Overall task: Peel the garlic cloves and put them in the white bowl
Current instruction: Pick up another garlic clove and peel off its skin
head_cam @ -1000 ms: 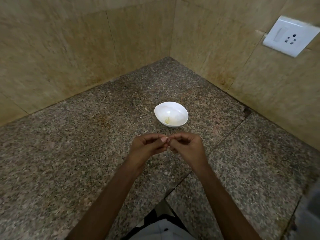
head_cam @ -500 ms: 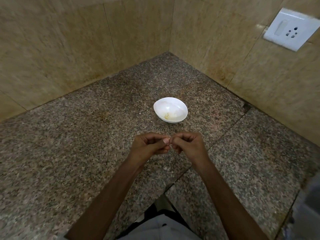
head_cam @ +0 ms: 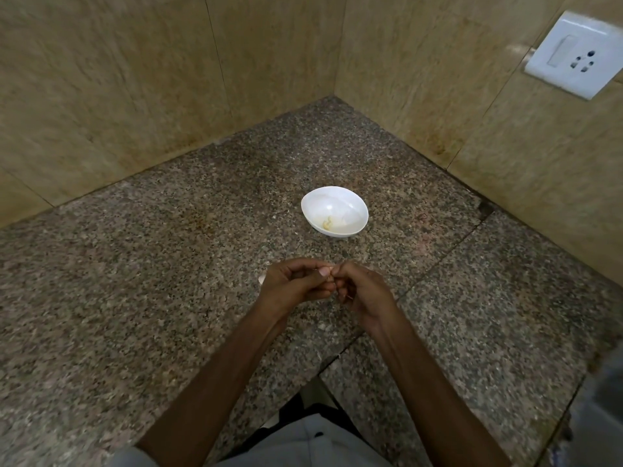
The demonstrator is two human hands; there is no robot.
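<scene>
My left hand (head_cam: 293, 288) and right hand (head_cam: 365, 294) both pinch one clove, fingertips (head_cam: 324, 272) together above the counter (head_cam: 168, 264); clove hidden between them. Likely light, firm, slick once bare; skin papery. I'd hold the ends, nail under skin. White bowl (head_cam: 357, 202) just beyond.

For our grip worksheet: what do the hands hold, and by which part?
Left hand and right hand pinch something tiny, presumably a garlic clove, between their fingertips; which part is hidden.
</scene>
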